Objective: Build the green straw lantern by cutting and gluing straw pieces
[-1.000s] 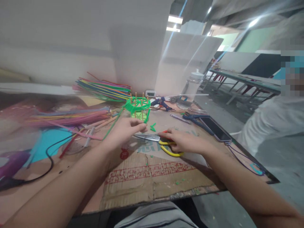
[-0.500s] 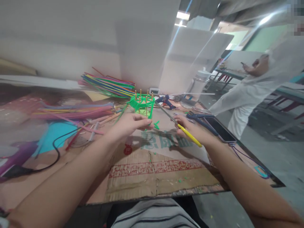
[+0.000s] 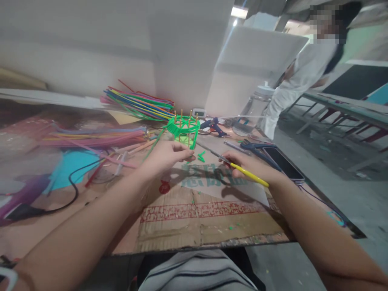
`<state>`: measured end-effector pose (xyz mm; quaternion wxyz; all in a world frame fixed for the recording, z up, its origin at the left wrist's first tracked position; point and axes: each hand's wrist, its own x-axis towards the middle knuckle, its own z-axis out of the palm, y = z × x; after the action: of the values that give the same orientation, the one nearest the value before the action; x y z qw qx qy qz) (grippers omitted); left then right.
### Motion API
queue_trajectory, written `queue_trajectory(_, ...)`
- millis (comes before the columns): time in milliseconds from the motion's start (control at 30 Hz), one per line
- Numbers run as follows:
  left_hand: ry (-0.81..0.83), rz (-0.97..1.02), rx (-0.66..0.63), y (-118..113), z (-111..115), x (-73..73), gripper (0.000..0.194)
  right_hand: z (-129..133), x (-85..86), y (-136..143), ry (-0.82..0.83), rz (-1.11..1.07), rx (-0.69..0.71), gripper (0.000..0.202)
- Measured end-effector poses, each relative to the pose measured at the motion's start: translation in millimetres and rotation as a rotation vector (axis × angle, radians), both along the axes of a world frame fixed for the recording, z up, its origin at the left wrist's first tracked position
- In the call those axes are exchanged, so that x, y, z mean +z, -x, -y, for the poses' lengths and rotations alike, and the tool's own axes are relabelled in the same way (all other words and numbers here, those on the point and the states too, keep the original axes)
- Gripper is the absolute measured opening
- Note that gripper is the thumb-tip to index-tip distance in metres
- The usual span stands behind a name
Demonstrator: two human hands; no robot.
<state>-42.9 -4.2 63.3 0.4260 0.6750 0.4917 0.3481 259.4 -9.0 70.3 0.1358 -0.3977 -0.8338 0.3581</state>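
Note:
My left hand (image 3: 174, 153) is closed in a pinch just in front of a green wheel-shaped frame (image 3: 183, 128) with several thin wooden sticks standing up through it. A speck of green shows under those fingertips; what they hold is hidden. In my right hand (image 3: 244, 163) is a pair of scissors (image 3: 249, 174) with a yellow handle, its long thin metal blades pointing left toward the green frame. Short green cut pieces (image 3: 201, 156) lie on the white sheet (image 3: 257, 196) between the hands.
Bundles of coloured fuzzy stems (image 3: 139, 103) lie at the back left. A purple glue gun (image 3: 28, 196) with its black cord is at the left. Pliers (image 3: 257, 148), a phone (image 3: 283, 163) and a clear bottle (image 3: 254, 109) stand or lie right. Another person (image 3: 312, 68) is behind.
The view has shifted slightly. The scissors have tipped a little lower and to the right, while my left hand keeps its pinch. The person behind has moved and turned.

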Motion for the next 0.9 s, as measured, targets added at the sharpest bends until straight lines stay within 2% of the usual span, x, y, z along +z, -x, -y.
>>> queue_trajectory(200,0.069,-0.038,-0.007,-6.7,1.3,-8.2,0.028,5.1,-5.4,9.5,0.024,0.049,-0.010,0.057)
queue_trajectory(433,0.022,-0.002,-0.094,-12.0,3.1,-7.9,0.020,8.4,0.1,16.0,-0.006,0.092,0.013,0.051)
queue_trajectory(600,-0.005,-0.028,-0.080,-11.9,2.7,-7.0,0.020,8.0,-2.3,18.3,0.033,0.008,0.044,0.049)
queue_trajectory(900,-0.003,-0.003,-0.087,-12.7,4.7,-6.8,0.023,6.6,-7.3,18.0,0.054,-0.062,0.056,0.057)
